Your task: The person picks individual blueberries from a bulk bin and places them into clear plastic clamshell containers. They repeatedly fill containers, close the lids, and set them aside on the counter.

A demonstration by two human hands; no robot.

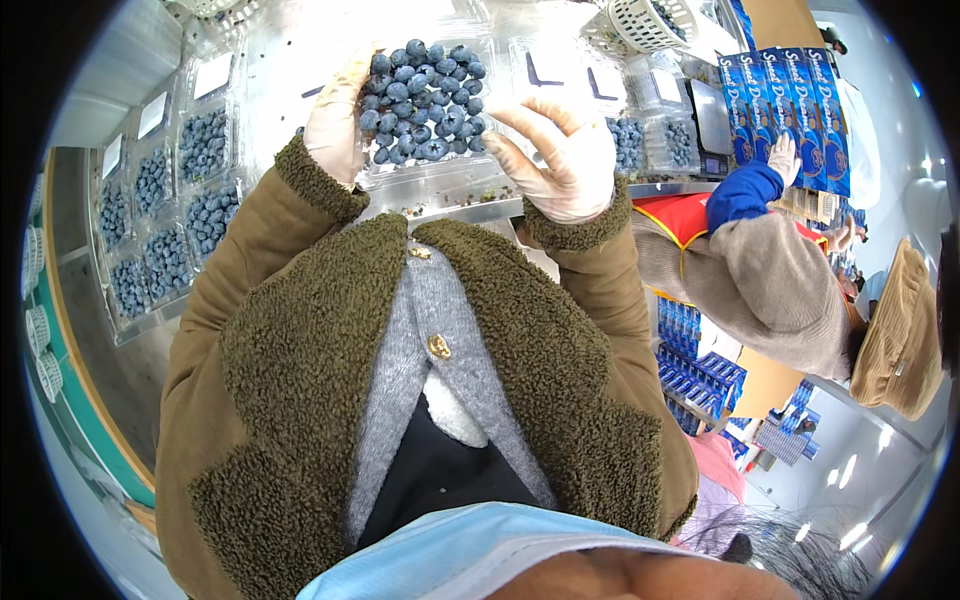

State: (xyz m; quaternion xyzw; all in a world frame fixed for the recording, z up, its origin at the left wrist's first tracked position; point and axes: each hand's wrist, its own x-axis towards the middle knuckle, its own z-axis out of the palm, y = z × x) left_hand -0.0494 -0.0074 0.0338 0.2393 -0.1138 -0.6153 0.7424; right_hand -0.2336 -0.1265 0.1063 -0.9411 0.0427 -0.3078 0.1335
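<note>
Blueberries (424, 101) fill a clear plastic clamshell box (420, 171) in front of me on the shiny metal table. My left hand (335, 124), in a pale thin glove, grips the box by its left side; some of its fingers are lost in glare. Gloved likewise, my right hand (559, 154) hovers at the box's right edge with thumb and fingers spread. I see nothing held between them. The fingertips are close to the outermost berries; whether they touch is unclear.
At left, a metal tray (146, 319) bears several blueberry-filled clamshells. Filled boxes (626, 142), a scale (711, 116), a white perforated basket (651, 26) and printed blue cartons (787, 112) stand at right. A co-worker's gloved hand (784, 159) touches the cartons.
</note>
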